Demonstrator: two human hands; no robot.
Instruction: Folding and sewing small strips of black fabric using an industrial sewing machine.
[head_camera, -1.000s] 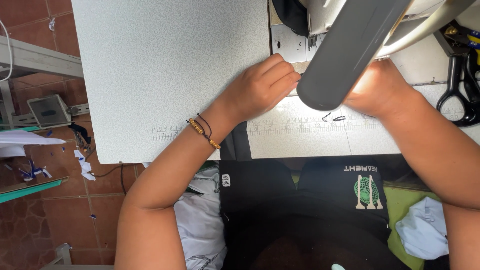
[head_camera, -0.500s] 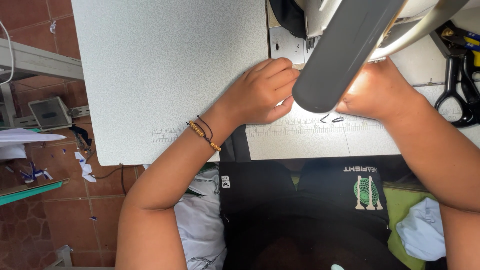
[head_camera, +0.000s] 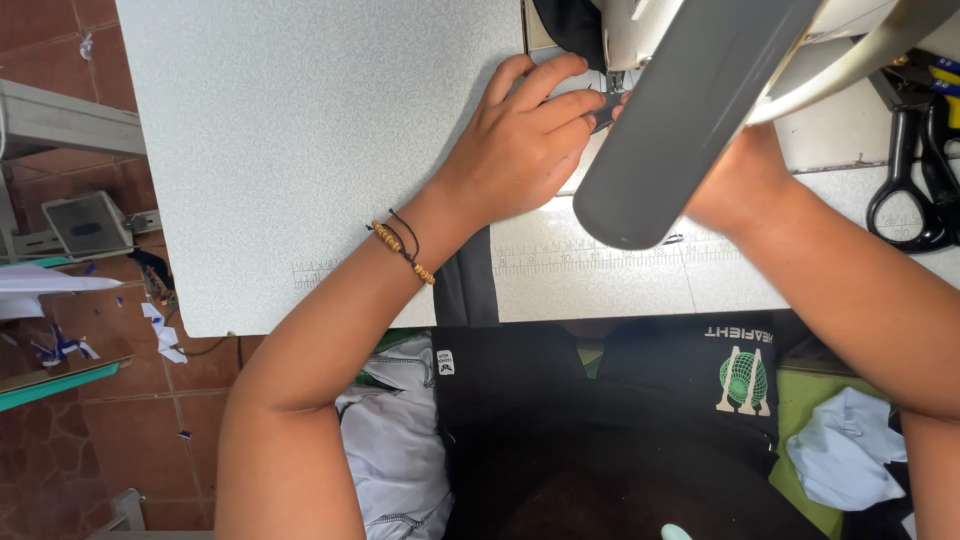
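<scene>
Overhead, wide pale speckled sewing table (head_camera: 300, 130) filling the upper frame, printed ruler strip along its near edge. Grey arm of a sewing machine (head_camera: 690, 110) slanting across the right half, hiding much of what lies beneath. Both forearms reaching forward from the bottom corners and converging under the machine head. Dark fabric (head_camera: 570, 25) bunched behind the needle area at the top edge, more dark cloth hanging off the table's front edge between the arms.

Left hand (head_camera: 515, 150) palm down on the table, wrist bent slightly inward, fingers extended and close together, tips pressing a small dark piece of fabric (head_camera: 603, 106) just beside the needle; not fisted, not gripping, flattened on the cloth. Beaded cord bracelet (head_camera: 403, 252) around the left wrist.

Right hand (head_camera: 745, 175) mostly masked by the machine arm; only the back of the hand and wrist visible, lying low on the table near the needle area; cannot tell whether open or clasped on anything.

Black-handled scissors (head_camera: 905, 175) lying at the far right of the table, well apart from both hands. White and green cloth piled below the table edge, on either side of the lap.
</scene>
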